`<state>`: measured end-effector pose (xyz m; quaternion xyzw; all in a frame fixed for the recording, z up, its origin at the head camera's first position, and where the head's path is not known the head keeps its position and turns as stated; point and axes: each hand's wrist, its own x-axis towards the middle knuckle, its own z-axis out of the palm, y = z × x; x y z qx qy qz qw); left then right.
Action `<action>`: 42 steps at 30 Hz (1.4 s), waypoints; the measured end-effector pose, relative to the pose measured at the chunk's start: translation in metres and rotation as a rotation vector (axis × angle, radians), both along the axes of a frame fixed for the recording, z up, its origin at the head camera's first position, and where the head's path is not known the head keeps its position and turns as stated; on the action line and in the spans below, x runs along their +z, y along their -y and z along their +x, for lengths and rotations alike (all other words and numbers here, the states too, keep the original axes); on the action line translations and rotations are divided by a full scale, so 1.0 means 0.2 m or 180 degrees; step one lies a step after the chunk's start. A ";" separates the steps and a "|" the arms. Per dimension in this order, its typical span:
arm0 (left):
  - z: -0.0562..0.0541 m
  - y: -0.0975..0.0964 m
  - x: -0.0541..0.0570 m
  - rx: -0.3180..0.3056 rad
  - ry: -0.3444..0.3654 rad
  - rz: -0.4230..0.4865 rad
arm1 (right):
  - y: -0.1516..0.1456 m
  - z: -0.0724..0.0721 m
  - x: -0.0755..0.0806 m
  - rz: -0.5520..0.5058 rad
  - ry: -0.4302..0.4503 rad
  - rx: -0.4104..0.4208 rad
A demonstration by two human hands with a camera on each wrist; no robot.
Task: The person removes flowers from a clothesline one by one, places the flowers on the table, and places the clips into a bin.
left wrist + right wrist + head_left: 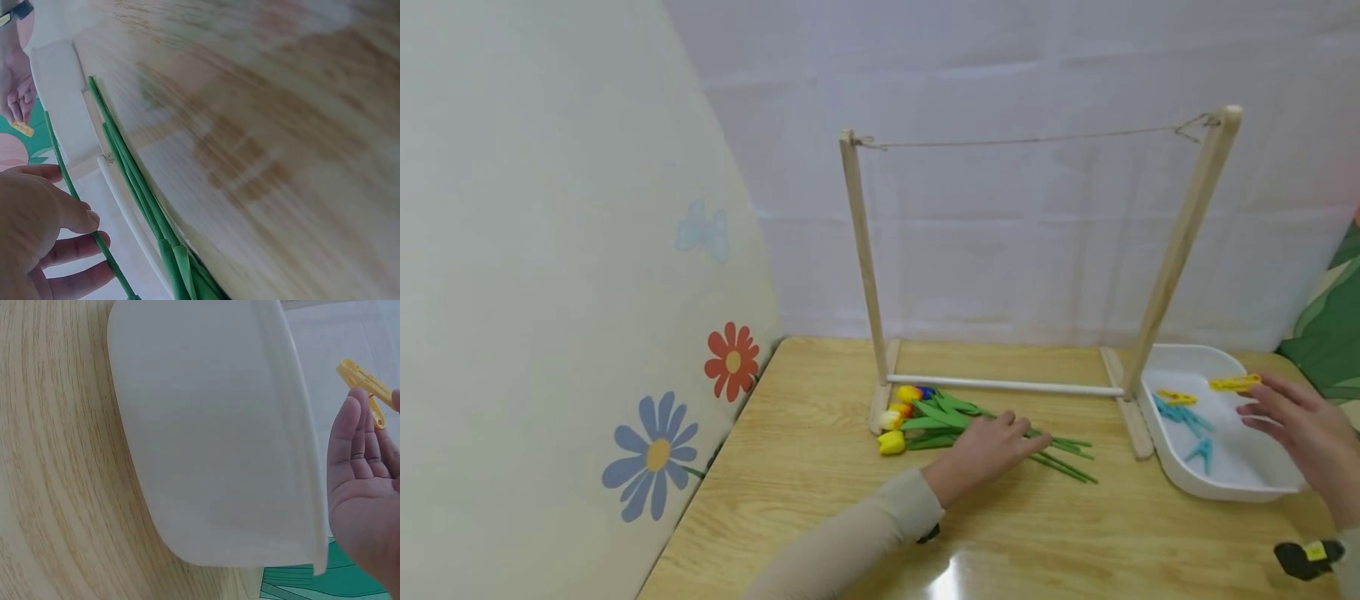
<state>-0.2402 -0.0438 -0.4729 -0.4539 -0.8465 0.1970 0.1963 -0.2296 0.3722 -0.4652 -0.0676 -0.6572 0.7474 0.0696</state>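
Observation:
Several artificial tulips (pixel 940 421) lie on the table at the foot of a wooden frame, their yellow, white, orange and blue heads to the left. Over their stems is my left hand (pixel 985 454); the left wrist view shows thumb and fingers pinching one green tulip stem (pixel 72 187), raised from the other stems (pixel 140 194). My right hand (pixel 1303 425) holds a yellow clothespin (pixel 1235 382) above a white plastic tub (pixel 1243 492). Seen from the right wrist, the yellow clothespin (pixel 369 384) sits between the fingertips. Another yellow clothespin (pixel 1176 397) and several blue clothespins (pixel 1183 417) lie in the tub.
The wooden frame (pixel 1180 250) stands toward the table's back, with a thin string (pixel 1037 140) tied between its posts and a white rod (pixel 1000 384) low across. White cloth (pixel 970 250) hangs behind. A wall with painted flowers (pixel 658 454) borders the table on the left.

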 end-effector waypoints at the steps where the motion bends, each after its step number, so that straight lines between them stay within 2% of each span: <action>1: 0.00 0.00 0.00 0.0012 -0.0015 -0.0033 | 0.00 0.00 0.00 0.0027 0.0017 0.0014; 6: 0.00 0.00 -0.02 0.0084 -0.0027 -0.0116 | -0.02 0.01 0.00 0.0291 0.0122 0.0076; 10: 0.01 0.00 -0.02 0.0085 -0.0019 -0.0101 | -0.02 0.02 0.00 0.0742 0.0276 0.0069; 12: 0.01 0.00 -0.02 0.0066 -0.0022 -0.0086 | -0.03 0.02 0.00 0.0832 0.0332 0.0039; 14: 0.01 0.00 -0.01 0.0065 -0.0009 -0.0091 | -0.03 0.03 0.00 0.0797 0.0339 0.0016; 19: 0.02 0.01 -0.01 0.0048 0.0054 -0.0065 | -0.06 0.03 -0.02 0.0365 0.0244 0.0016; 28: 0.01 0.03 0.00 -0.0043 0.0109 0.0079 | -0.08 0.00 -0.03 0.0774 0.0321 -0.0044; 35: 0.00 0.05 0.04 0.0181 0.0374 -0.0034 | -0.07 0.00 -0.01 0.0725 0.0180 0.0011; 42: 0.00 0.11 0.08 0.0253 0.0459 0.0052 | -0.03 -0.01 0.01 0.1015 0.0101 -0.0131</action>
